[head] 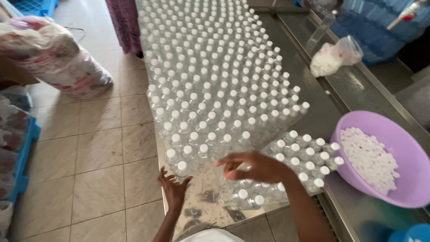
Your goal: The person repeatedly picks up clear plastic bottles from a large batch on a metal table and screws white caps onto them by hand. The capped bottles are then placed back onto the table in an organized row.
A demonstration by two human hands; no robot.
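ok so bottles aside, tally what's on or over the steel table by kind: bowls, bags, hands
purple bowl of caps: 1
clear bag of caps: 1
hands, left hand and right hand: 2
total: 4

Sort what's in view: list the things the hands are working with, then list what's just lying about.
In hand:
left hand
right hand
capped clear bottles
purple bowl of white caps
steel table

Lying about:
clear bag of caps
big wrapped bundle on the floor
blue crate
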